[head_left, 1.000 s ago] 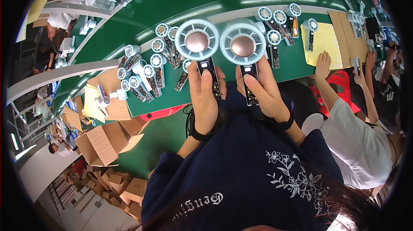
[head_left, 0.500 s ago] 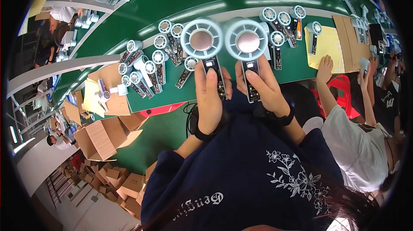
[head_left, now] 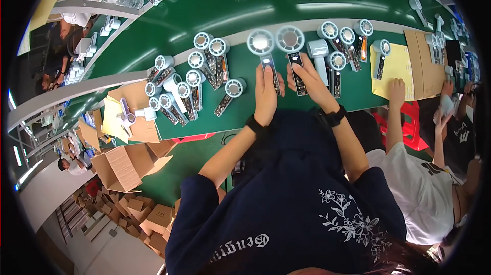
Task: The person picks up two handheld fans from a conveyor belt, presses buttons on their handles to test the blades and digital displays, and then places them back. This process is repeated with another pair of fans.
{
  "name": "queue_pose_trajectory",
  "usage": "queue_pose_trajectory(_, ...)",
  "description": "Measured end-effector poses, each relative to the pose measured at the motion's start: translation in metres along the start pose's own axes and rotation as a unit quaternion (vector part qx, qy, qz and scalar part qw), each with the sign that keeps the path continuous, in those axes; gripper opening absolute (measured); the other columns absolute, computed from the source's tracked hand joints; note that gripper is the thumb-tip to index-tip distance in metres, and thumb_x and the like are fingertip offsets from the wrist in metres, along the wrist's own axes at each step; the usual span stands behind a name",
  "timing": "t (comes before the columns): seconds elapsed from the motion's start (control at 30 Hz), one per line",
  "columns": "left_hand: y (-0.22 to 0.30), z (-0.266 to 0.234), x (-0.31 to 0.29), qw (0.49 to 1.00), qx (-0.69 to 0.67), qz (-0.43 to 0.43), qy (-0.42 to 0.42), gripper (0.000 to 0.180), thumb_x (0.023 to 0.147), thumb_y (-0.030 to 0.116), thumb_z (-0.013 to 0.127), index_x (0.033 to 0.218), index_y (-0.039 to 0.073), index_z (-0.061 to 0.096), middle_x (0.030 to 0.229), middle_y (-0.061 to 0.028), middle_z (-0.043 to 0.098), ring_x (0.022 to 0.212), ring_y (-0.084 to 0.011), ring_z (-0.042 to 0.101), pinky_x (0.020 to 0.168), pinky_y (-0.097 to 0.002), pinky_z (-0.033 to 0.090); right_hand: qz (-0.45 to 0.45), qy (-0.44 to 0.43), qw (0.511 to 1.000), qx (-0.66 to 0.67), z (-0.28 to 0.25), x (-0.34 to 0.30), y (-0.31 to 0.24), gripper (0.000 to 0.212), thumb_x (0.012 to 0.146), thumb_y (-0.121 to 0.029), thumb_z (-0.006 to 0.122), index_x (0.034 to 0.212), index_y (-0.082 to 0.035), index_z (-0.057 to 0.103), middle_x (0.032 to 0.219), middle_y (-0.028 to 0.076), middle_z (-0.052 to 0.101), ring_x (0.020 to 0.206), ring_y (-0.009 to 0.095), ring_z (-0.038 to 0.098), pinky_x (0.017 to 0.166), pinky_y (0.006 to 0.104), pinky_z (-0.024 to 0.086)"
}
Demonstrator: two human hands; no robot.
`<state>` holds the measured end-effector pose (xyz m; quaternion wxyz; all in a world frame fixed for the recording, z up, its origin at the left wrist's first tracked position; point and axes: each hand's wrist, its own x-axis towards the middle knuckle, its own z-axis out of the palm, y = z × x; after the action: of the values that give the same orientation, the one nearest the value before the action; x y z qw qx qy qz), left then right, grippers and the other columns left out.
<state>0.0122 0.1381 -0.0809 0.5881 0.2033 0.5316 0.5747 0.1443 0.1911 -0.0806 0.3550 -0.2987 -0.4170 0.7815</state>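
Clamps the left hand (head_left: 266,91) around the handle of one pale blue handheld fan (head_left: 260,43), with the thumb pressed on the open side, over a dark circuit board. Grips a second fan (head_left: 290,39) the same way in the right hand (head_left: 309,78), closed on the handle with the thumb on top. Holds both over the near part of a green surface (head_left: 209,122), side by side, with the round heads pointing away from the body, too close together to tell whether touching or just apart. Has a loose fan (head_left: 235,88) lying to the left of the left hand, then a cluster of similar fans (head_left: 196,60) farther left, likewise with boards exposed. Has a white-handled fan (head_left: 318,50) lying just to the right of the second fan, beside a right-hand group of fans (head_left: 347,35), including one with an orange part in the handle. Shares the surface with a co-worker's hand (head_left: 397,92) at the right, resting at the near end of a yellow sheet (head_left: 401,65) bearing a single fan (head_left: 382,47), beside a piece of cardboard (head_left: 427,65). Has an open brown carton (head_left: 121,167) to the left of the body, below the surface
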Motion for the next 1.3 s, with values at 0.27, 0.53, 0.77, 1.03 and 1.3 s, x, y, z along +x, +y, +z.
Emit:
queue_pose_trajectory(0.27, -0.054, -0.026, 0.057, 0.982, 0.060, -0.178, -0.030, 0.033, 0.099, 0.036, 0.036, 0.107, 0.006, 0.044, 0.072, -0.0042, 0.054, 0.060, -0.0112, 0.054, 0.054, -0.0250, 0.044, 0.136, 0.071, 0.986, 0.062, -0.066, 0.016, 0.059, 0.019, 0.097, -0.022, 0.043, 0.108, -0.006, 0.039, 0.077, 0.001, 0.047, 0.057, 0.008, 0.047, 0.052, 0.0229, 0.041)
queue_pose_trajectory(0.53, -0.068, -0.043, 0.081, 0.923, 0.342, -0.072, -0.160, 0.037, 0.094, 0.029, 0.047, 0.118, 0.001, 0.045, 0.084, -0.0160, 0.059, 0.076, -0.0299, 0.061, 0.068, -0.0371, 0.048, 0.211, 0.163, 0.939, -0.217, -0.067, 0.015, 0.064, 0.033, 0.097, -0.019, 0.044, 0.125, -0.002, 0.039, 0.100, 0.007, 0.056, 0.088, 0.012, 0.055, 0.078, 0.0234, 0.045)
queue_pose_trajectory(0.77, 0.001, -0.073, 0.103, 0.895, 0.385, -0.074, -0.211, 0.032, 0.093, 0.021, 0.048, 0.118, 0.001, 0.050, 0.096, -0.0165, 0.060, 0.088, -0.0277, 0.061, 0.078, -0.0328, 0.047, 0.328, 0.088, 0.867, -0.365, -0.063, 0.035, -0.024, 0.034, 0.097, -0.021, 0.045, 0.123, 0.001, 0.046, 0.104, 0.008, 0.059, 0.098, 0.015, 0.057, 0.081, 0.0247, 0.045)
queue_pose_trajectory(1.03, 0.002, -0.105, 0.097, 0.974, 0.193, -0.089, -0.078, 0.023, 0.091, 0.012, 0.051, 0.111, 0.002, 0.054, 0.098, -0.0124, 0.060, 0.090, -0.0221, 0.060, 0.078, -0.0300, 0.046, 0.291, 0.077, 0.752, -0.586, -0.012, 0.126, -0.083, 0.026, 0.091, -0.015, 0.052, 0.115, -0.004, 0.054, 0.088, 0.012, 0.065, 0.075, 0.023, 0.063, 0.065, 0.0325, 0.047)
queue_pose_trajectory(1.3, 0.050, -0.099, 0.092, 0.968, 0.221, -0.078, -0.087, 0.027, 0.095, 0.015, 0.048, 0.118, 0.003, 0.052, 0.105, -0.0098, 0.060, 0.095, -0.0166, 0.058, 0.080, -0.0258, 0.045, -0.199, -0.120, 0.775, -0.587, 0.066, 0.139, -0.129, 0.015, 0.083, -0.004, 0.051, 0.092, 0.001, 0.062, 0.081, 0.015, 0.066, 0.069, 0.026, 0.065, 0.059, 0.0311, 0.049)
